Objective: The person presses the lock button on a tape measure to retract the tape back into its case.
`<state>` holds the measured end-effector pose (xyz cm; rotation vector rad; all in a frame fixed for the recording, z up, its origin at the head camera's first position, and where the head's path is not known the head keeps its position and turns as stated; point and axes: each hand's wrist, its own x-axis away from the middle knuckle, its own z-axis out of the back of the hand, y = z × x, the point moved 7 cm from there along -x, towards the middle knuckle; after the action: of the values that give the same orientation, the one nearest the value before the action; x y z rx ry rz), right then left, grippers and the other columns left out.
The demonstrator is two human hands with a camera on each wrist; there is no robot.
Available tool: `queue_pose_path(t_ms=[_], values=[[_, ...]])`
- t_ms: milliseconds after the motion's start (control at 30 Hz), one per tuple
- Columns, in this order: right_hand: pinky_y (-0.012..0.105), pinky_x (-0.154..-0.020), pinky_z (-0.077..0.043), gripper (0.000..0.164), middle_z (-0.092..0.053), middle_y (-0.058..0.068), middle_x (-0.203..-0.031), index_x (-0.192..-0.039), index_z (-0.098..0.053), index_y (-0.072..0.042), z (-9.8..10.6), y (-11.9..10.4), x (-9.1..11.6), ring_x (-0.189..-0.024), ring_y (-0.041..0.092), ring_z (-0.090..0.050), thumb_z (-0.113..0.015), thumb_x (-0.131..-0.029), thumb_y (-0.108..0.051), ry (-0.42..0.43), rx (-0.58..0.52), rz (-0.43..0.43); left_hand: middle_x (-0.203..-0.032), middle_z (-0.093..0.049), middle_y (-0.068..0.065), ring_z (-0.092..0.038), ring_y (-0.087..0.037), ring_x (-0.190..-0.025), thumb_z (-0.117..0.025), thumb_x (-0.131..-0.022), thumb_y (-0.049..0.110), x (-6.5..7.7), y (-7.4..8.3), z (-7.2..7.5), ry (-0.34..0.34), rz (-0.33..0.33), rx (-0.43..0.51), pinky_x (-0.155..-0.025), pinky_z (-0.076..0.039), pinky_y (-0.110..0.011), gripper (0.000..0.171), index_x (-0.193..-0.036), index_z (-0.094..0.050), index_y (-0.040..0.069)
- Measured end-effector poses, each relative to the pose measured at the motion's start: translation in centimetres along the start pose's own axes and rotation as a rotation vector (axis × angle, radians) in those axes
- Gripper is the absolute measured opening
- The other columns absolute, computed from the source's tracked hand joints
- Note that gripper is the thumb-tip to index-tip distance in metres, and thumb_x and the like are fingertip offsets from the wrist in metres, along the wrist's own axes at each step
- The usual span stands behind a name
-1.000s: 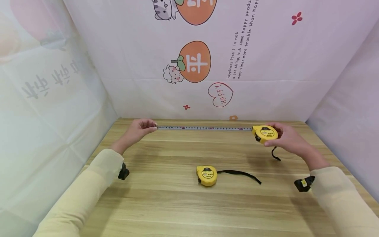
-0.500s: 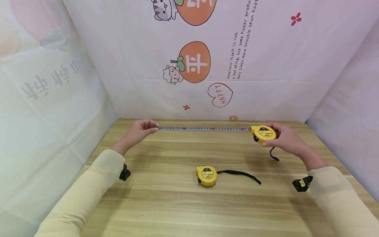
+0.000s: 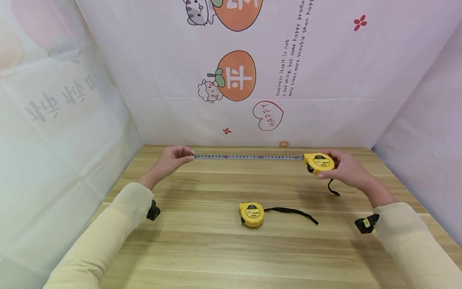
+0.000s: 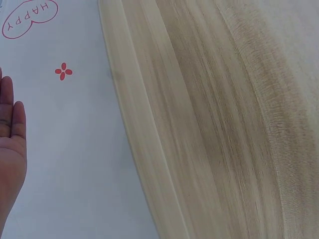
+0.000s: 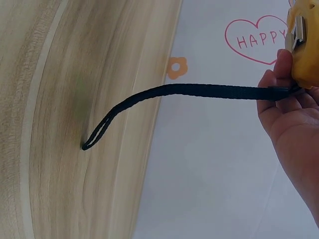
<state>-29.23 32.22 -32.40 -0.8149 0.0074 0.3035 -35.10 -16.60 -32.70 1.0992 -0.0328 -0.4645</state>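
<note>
L hand (image 3: 175, 157): grip pinched on end of blade (image 3: 249, 157). R hand (image 3: 343, 168): grip clamped round yellow tape (image 3: 320, 162), held above far part of desk (image 3: 202, 257), blk strap (image 5: 174, 89) hanging. Blade runs straight btwn hands, nr printed backdrop (image 3: 173, 80). 2nd tape (image 3: 252, 214), also yellow, lies on desk btwn arms, blk cord (image 3: 290, 210) trailing to R.

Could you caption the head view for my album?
Left hand pinching the blade, right hand holding its yellow tape measure; a second tape measure lies on the table.
</note>
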Motion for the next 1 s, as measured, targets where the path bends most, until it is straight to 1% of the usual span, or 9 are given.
queue_pose_path(t_ms=[233, 300, 467, 600, 767, 1000], values=[[0.028, -0.069, -0.051, 0.071, -0.055, 0.019, -0.118, -0.139, -0.043, 0.001, -0.07, -0.05, -0.02, -0.092, 0.020, -0.056, -0.080, -0.082, -0.021, 0.007, -0.006, 0.007, -0.102, -0.066, -0.014, -0.062, -0.021, -0.089, -0.065, -0.095, 0.018, -0.22, 0.03, 0.06, 0.000, -0.014, -0.011, -0.076, -0.052, -0.027, 0.021, -0.107, -0.066, 0.001], [0.028, -0.069, -0.051, 0.071, -0.055, 0.020, -0.118, -0.139, -0.043, 0.001, -0.10, -0.08, -0.01, -0.092, 0.021, -0.056, -0.080, -0.082, -0.021, 0.005, -0.007, 0.004, -0.104, -0.065, -0.016, -0.062, -0.021, -0.089, -0.065, -0.095, 0.018, -0.20, 0.07, 0.07, 0.000, -0.019, -0.012, -0.076, -0.052, -0.027, 0.021, -0.107, -0.066, 0.000], [0.029, -0.069, -0.050, 0.073, -0.054, 0.020, -0.118, -0.140, -0.042, 0.001, -0.18, -0.10, -0.08, -0.093, 0.023, -0.055, -0.080, -0.082, -0.022, 0.004, 0.000, -0.005, -0.105, -0.065, -0.017, -0.062, -0.020, -0.090, -0.065, -0.096, 0.017, -0.23, -0.02, -0.03, -0.003, -0.002, -0.009, -0.077, -0.052, -0.027, 0.021, -0.107, -0.066, 0.000], [0.028, -0.068, -0.050, 0.074, -0.054, 0.020, -0.118, -0.140, -0.042, 0.002, -0.26, -0.32, -0.13, -0.093, 0.022, -0.054, -0.081, -0.082, -0.021, 0.007, -0.007, 0.001, -0.105, -0.065, -0.012, -0.061, -0.019, -0.091, -0.064, -0.096, 0.015, -0.28, -0.06, -0.18, -0.008, 0.015, -0.001, -0.077, -0.052, -0.026, 0.020, -0.110, -0.065, 0.000], [0.028, -0.070, -0.051, 0.075, -0.054, 0.020, -0.119, -0.141, -0.041, 0.002, -0.37, -0.27, -0.23, -0.094, 0.023, -0.054, -0.081, -0.082, -0.021, 0.007, -0.022, -0.006, -0.104, -0.065, -0.012, -0.061, -0.019, -0.091, -0.063, -0.096, 0.014, -0.29, 0.09, -0.27, -0.006, 0.006, 0.000, -0.077, -0.052, -0.026, 0.021, -0.111, -0.065, -0.001], [0.028, -0.070, -0.051, 0.076, -0.054, 0.020, -0.119, -0.141, -0.042, 0.002, -0.43, -0.19, -0.37, -0.095, 0.025, -0.054, -0.082, -0.081, -0.024, 0.007, -0.004, -0.010, -0.103, -0.066, -0.013, -0.062, -0.021, -0.092, -0.065, -0.095, 0.017, -0.39, 0.07, -0.31, -0.005, 0.000, -0.009, -0.078, -0.052, -0.027, 0.021, -0.107, -0.066, 0.000]])
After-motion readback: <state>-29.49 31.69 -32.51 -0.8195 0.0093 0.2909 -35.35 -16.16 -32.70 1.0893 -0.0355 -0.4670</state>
